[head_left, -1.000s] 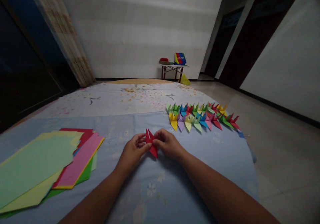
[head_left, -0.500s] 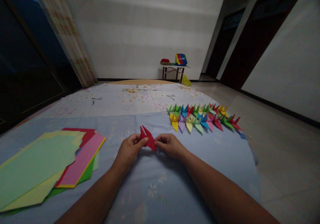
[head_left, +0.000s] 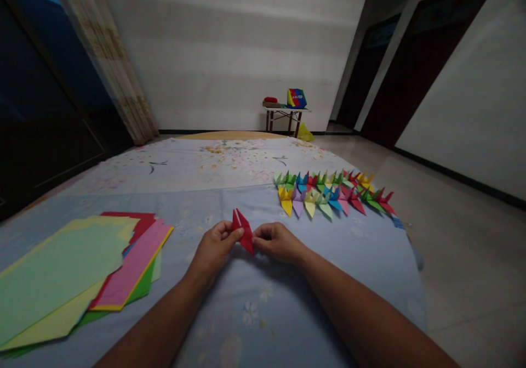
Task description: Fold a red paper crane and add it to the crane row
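Observation:
Between my hands, just above the blue cloth, is a red folded paper piece with two narrow points at its top and a wider point at the bottom. My left hand pinches its left side, thumb laid across the front. With thumb and forefinger pressed together, my right hand grips the paper's right edge. Farther off to the right, several finished paper cranes in many colours stand in two rows.
A stack of coloured paper sheets lies at the left. The round table has a blue flowered tablecloth over a white flowered one. Against the back wall stands a small table with a colourful box.
The red paper has turned slightly, its lower point swinging down and a little left. My right hand has shifted slightly down with it; my left hand keeps its hold.

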{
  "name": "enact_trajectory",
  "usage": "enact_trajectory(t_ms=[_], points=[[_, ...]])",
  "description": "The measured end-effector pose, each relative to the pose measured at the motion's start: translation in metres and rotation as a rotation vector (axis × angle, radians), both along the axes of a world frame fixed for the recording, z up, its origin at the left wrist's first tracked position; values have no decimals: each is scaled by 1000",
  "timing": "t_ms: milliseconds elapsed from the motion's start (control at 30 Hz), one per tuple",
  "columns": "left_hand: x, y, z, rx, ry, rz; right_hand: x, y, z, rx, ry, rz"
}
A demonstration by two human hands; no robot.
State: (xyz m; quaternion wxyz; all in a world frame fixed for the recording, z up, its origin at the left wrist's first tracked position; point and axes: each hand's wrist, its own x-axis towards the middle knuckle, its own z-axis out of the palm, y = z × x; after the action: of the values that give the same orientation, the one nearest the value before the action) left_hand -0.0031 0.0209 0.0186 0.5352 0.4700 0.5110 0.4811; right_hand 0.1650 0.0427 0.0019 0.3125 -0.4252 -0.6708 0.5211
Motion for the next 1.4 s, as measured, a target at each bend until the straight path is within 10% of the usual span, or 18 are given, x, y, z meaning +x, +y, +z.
enact_trajectory(t_ms=[667, 1400], points=[[3, 4, -9, 54, -97, 22, 0, -3, 7, 190, -13, -66], [4, -3, 1, -90, -77, -75, 2, 6, -4, 5, 145, -105]])
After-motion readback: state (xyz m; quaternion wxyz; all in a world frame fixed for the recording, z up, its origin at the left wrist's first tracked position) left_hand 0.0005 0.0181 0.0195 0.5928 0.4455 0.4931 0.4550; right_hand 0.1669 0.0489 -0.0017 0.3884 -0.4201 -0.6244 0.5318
